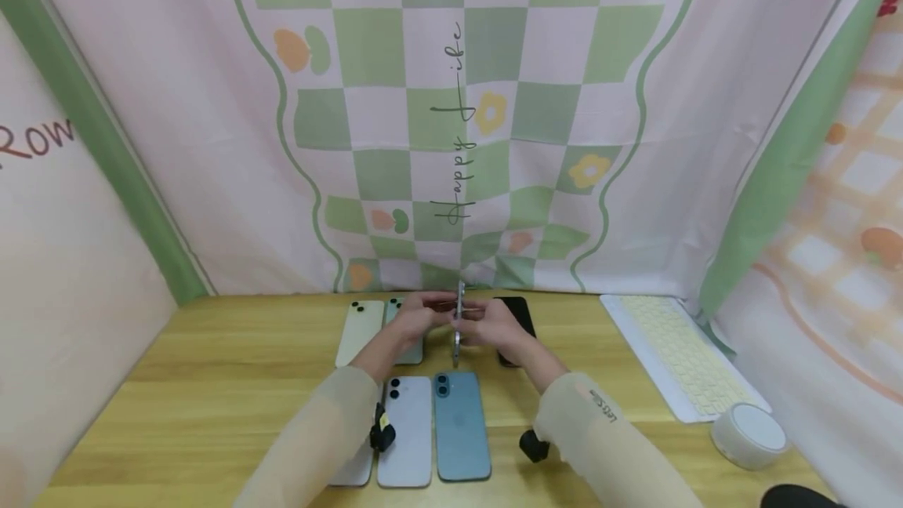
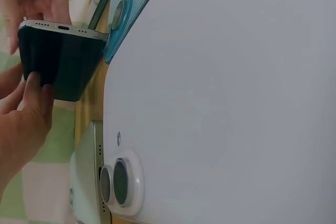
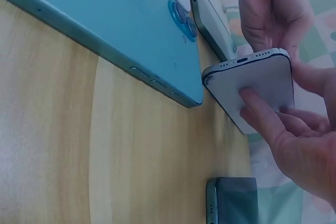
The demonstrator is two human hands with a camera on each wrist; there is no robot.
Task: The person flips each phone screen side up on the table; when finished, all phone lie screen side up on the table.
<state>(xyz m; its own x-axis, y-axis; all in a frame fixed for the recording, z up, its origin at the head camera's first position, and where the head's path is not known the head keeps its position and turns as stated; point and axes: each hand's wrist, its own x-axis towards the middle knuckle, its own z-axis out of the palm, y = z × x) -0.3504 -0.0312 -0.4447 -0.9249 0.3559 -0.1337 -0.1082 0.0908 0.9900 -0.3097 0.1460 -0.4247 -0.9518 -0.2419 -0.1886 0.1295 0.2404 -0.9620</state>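
Both hands hold a smartphone (image 1: 458, 335) on edge above the back of the table, seen edge-on from the head. My left hand (image 1: 415, 320) has its fingertips on the dark face, which shows in the left wrist view. Against the whitish back, in the right wrist view, rest the fingers of my right hand (image 1: 497, 326). Below the hands lie a blue phone (image 1: 462, 429), a lavender-white phone (image 1: 405, 437) and a partly hidden pale phone (image 1: 356, 470). Beside the left hand are a cream phone (image 1: 358, 335) and a pale green-blue phone (image 1: 411, 353); a black phone (image 1: 518, 312) is by the right.
A white keyboard (image 1: 677, 355) with cream keys lies at the right, with a round white device (image 1: 748, 436) at its near end. Behind the wooden table (image 1: 212, 382) hangs a checked curtain (image 1: 487, 155). Part of a black object (image 1: 797, 495) shows at the lower right.
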